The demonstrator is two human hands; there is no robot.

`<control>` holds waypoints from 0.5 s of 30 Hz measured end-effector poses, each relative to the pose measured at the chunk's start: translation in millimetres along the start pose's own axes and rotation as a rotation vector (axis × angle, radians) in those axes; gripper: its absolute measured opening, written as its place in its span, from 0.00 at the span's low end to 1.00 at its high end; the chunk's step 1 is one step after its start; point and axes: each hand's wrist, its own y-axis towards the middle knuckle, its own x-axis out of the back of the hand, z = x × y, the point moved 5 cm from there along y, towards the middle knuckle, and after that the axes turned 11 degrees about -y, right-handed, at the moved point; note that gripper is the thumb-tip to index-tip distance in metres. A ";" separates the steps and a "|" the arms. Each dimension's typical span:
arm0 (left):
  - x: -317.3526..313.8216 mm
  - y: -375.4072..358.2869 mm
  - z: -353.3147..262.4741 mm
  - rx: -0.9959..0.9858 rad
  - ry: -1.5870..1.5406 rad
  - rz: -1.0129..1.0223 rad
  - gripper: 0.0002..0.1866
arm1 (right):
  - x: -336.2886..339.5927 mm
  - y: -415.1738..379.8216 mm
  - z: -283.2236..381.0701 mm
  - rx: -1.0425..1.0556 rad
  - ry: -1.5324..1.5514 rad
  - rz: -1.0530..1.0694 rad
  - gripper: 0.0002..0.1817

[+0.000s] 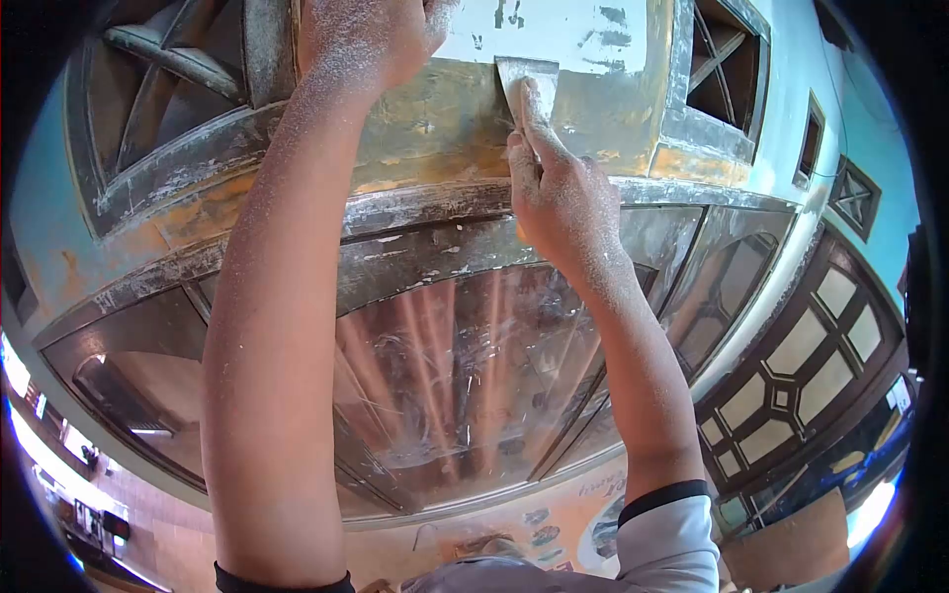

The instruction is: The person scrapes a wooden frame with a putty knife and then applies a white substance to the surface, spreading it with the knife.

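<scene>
My right hand point(568, 188) grips a putty knife point(512, 74), its index finger stretched along the blade. The blade's wide edge points up and lies against the wall panel, at the lower border of a white coated patch point(583, 25). Below that patch the panel is bare, mottled yellow-brown point(435, 124). My left hand point(366, 40) is raised at the top edge of the view, left of the white patch. It looks closed, but most of its fingers are cut off by the frame, and what it holds, if anything, is hidden. White dust covers both hands and forearms.
Wooden lattice openings point(173, 84) flank the panel. Beneath it runs a worn, paint-flecked ledge point(425, 208) above dusty glass panes point(465, 366). A dark door with pale panels point(801, 346) stands to the right. A brown board point(791, 544) leans at lower right.
</scene>
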 end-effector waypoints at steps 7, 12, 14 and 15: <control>-1.8 1.5 4.6 -0.021 -0.016 -0.019 0.26 | -2.8 -1.1 -4.3 -0.014 -0.020 0.024 0.28; -3.7 0.7 5.5 -0.015 -0.027 -0.021 0.26 | 3.4 7.4 -1.3 0.069 -0.037 -0.055 0.29; -2.1 1.4 4.4 -0.012 -0.025 -0.015 0.26 | 7.2 10.0 2.1 -0.049 -0.021 0.056 0.29; -1.3 0.6 2.9 -0.007 -0.028 -0.015 0.26 | 2.1 6.4 0.2 -0.049 -0.022 0.059 0.29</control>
